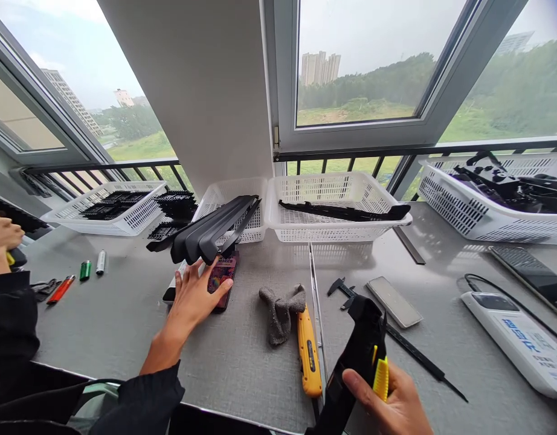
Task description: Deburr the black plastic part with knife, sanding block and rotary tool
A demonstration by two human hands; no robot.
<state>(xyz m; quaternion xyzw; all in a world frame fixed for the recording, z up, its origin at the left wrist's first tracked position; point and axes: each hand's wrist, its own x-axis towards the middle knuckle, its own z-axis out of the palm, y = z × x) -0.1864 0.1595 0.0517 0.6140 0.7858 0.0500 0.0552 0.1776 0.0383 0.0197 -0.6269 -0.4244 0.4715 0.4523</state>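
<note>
My left hand (194,296) reaches over the table with its fingers spread, at the lower ends of several long black curved parts (208,232) that lean in a white basket. Beneath its fingers lies a dark patterned box or phone (223,281). At the lower right, my right hand (391,402) is closed around a black plastic part (357,356) and a yellow-handled tool (380,377). Between the hands lie a grey cloth (281,314) and a yellow-orange tool (308,356).
White baskets (339,232) with black parts line the window side. A caliper (417,356), a grey slab (395,301), a white device (518,341) and a phone (534,275) lie right. Lighters (61,290) lie left, near another person's hand (2,238).
</note>
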